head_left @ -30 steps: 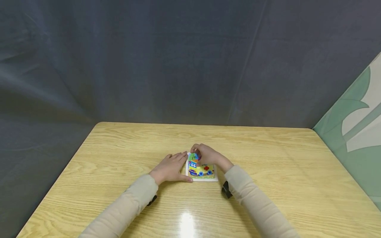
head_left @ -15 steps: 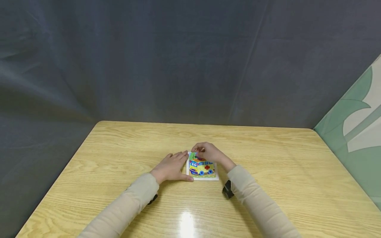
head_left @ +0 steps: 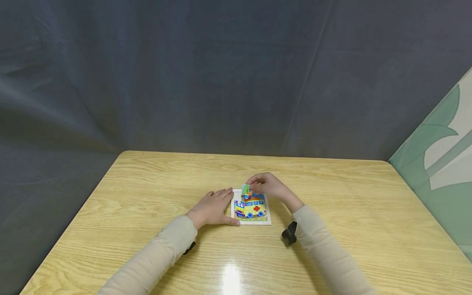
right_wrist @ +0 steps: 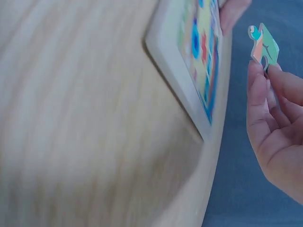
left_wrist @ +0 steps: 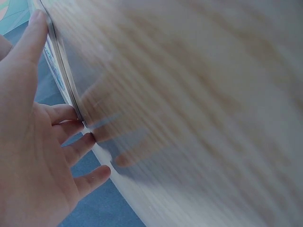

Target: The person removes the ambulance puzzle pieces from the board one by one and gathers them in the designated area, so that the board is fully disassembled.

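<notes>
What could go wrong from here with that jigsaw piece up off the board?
The right hand pinches the jigsaw piece near one end, so it might twist or slip from the fingertips.

The left hand steadies the puzzle board along its left side, so a push at the far side could swivel it on the table.

A dark cloth (head_left: 221,82) hangs behind and left of the wood-grained surface (head_left: 350,213), which shows a bright reflection (head_left: 231,278); a green-and-white panel (head_left: 439,200) borders its right.
</notes>
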Demonstrator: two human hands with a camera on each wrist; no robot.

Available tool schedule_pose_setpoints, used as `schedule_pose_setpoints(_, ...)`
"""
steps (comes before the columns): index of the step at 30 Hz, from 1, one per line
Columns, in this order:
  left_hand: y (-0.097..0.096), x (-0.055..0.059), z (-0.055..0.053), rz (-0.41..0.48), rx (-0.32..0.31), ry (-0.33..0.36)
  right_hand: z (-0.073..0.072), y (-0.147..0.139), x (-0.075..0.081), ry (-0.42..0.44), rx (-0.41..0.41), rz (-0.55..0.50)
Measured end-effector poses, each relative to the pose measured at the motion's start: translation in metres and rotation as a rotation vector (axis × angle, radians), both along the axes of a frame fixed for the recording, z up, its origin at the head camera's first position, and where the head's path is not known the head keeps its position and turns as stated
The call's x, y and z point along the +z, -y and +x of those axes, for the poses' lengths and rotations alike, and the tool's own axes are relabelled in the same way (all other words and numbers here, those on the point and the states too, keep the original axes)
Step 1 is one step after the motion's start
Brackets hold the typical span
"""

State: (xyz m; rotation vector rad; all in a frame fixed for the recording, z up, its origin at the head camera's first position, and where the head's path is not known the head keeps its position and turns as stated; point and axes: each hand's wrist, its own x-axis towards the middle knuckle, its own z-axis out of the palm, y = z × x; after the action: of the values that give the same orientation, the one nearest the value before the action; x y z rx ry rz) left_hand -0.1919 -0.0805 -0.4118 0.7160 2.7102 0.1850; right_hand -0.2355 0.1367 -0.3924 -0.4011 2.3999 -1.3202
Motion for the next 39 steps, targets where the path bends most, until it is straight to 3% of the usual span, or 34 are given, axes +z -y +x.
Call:
schedule_pose_setpoints(9,0.000,-0.001,0.000,-0.008,-0.015,-0.011,-0.004,-0.034,0.006,0.013,-0.112,-0.063)
schedule_pose_setpoints(16,0.001,-0.003,0.000,-0.007,-0.018,-0.011,-0.006,-0.060,0.004,0.005,-0.184,-0.007)
schedule_pose_setpoints(26,0.002,-0.005,0.001,-0.006,-0.015,-0.009,-0.005,-0.085,-0.001,0.095,-0.184,0.005)
schedule_pose_setpoints(39,0.002,-0.002,0.000,-0.004,-0.011,-0.007,-0.006,-0.098,-0.006,0.104,-0.165,0.027)
